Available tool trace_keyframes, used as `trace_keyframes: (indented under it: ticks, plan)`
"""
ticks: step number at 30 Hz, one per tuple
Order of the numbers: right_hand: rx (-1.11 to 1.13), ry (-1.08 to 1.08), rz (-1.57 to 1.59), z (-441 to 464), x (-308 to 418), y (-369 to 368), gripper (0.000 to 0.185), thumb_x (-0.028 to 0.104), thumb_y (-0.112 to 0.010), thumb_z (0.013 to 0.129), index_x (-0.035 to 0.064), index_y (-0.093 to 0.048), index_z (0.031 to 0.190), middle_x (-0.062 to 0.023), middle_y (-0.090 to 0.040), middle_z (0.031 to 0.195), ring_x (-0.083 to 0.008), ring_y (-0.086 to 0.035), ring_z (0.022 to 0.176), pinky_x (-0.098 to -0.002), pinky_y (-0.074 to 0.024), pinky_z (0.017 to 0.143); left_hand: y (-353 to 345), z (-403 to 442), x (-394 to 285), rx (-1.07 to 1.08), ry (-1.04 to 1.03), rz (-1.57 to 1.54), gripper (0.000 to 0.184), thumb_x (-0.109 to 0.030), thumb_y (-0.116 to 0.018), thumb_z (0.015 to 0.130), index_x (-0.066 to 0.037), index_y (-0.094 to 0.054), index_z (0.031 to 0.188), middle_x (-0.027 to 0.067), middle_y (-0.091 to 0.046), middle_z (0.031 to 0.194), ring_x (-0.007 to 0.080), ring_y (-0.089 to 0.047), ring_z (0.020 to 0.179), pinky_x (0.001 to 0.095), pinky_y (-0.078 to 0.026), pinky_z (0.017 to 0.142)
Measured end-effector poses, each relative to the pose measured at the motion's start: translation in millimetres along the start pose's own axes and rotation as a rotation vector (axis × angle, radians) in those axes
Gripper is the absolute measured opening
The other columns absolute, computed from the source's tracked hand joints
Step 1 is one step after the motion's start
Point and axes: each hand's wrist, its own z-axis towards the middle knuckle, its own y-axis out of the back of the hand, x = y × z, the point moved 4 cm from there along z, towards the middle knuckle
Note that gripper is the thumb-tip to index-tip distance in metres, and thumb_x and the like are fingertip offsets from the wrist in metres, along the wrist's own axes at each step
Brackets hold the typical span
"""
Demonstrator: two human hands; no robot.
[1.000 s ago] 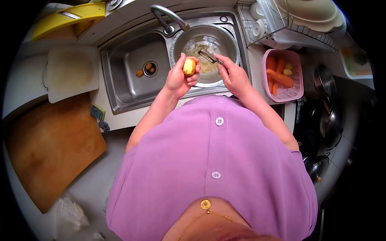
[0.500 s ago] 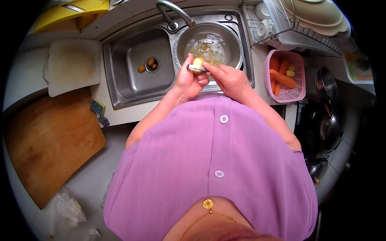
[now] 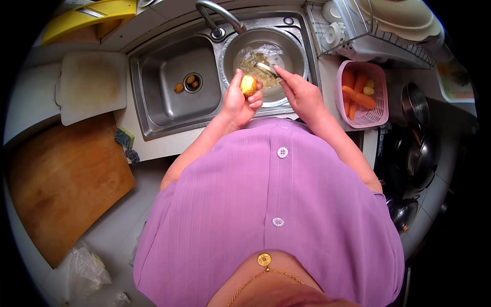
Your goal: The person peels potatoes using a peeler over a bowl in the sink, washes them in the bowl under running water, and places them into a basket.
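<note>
In my left hand (image 3: 238,104) is a small potato (image 3: 248,85), its upper face bare and yellow, with brownish skin lower down. My fingers close round it at the front of the metal basin (image 3: 225,61). A metal peeler (image 3: 266,69) sticks out from my right hand (image 3: 303,93), apart from the potato and over the basin. Peel scraps (image 3: 253,60) lie in the basin. Several unpeeled potatoes (image 3: 178,87) rest near the drain of the left sink bowl (image 3: 169,110).
A pink basket (image 3: 381,97) at the right holds carrots (image 3: 360,100) and two small peeled potatoes (image 3: 369,90). The faucet (image 3: 225,15) arches over the basin's back rim. A dish rack (image 3: 319,36) stands at back right, a white cutting board (image 3: 94,84) at the left.
My right hand has drawn the peeler off the potato, away to the right and over the basin. The potato stays in my left hand, its yellow face now uncovered.
</note>
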Motion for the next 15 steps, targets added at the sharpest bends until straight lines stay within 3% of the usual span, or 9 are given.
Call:
trace_keyframes:
  ticks: [2,6,10,12,15]
  plan:
    - [0.054,0.057,0.095,-0.1,14.4,0.2,0.045,0.009,-0.056,0.085,0.0225,-0.052,0.128,-0.0065,-0.058,0.076,-0.0247,-0.059,0.066,-0.0355,-0.0503,0.056,1.0,3.0,1.4,0.001,0.006,0.000,0.040,-0.045,-0.037,0.097,-0.007,-0.049,0.094,0.0050,-0.049,0.077,0.0089,-0.035,0.050,0.0217,-0.029,0.043]
    - [0.240,0.145,-0.003,-6.5,26.2,-5.0,0.046,0.007,-0.060,0.084,0.0198,-0.053,0.128,-0.0086,-0.056,0.074,-0.0261,-0.059,0.066,-0.0362,-0.0487,0.058,-0.2,1.3,5.3,0.022,0.000,-0.020,0.040,-0.046,-0.041,0.096,-0.008,-0.051,0.093,0.0034,-0.048,0.074,0.0088,-0.036,0.050,0.0220,-0.031,0.044]
    - [0.120,0.022,-0.124,-4.4,-0.2,-9.1,0.049,0.007,-0.057,0.082,0.0214,-0.052,0.129,-0.0080,-0.056,0.075,-0.0257,-0.060,0.067,-0.0369,-0.0503,0.057,-12.5,-11.5,7.5,0.035,0.044,0.031,0.035,-0.044,-0.045,0.096,-0.009,-0.050,0.093,0.0051,-0.048,0.076,0.0084,-0.036,0.049,0.0216,-0.030,0.044]
    - [0.065,-0.076,-0.064,-6.4,-14.6,-11.7,0.044,0.009,-0.056,0.086,0.0200,-0.052,0.128,-0.0087,-0.060,0.081,-0.0268,-0.062,0.072,-0.0374,-0.0504,0.058,-7.0,-7.3,4.7,0.009,0.023,0.011,0.038,-0.046,-0.042,0.096,-0.009,-0.050,0.093,0.0058,-0.048,0.077,0.0088,-0.036,0.049,0.0220,-0.030,0.044]
    - [0.024,-0.024,0.082,-9.0,-2.0,-9.5,0.040,0.011,-0.056,0.089,0.0184,-0.052,0.128,-0.0087,-0.062,0.086,-0.0269,-0.062,0.073,-0.0370,-0.0505,0.059,-4.0,-5.1,2.6,-0.027,0.013,-0.018,0.043,-0.050,-0.037,0.096,-0.008,-0.050,0.094,0.0067,-0.049,0.078,0.0099,-0.036,0.050,0.0231,-0.031,0.044]
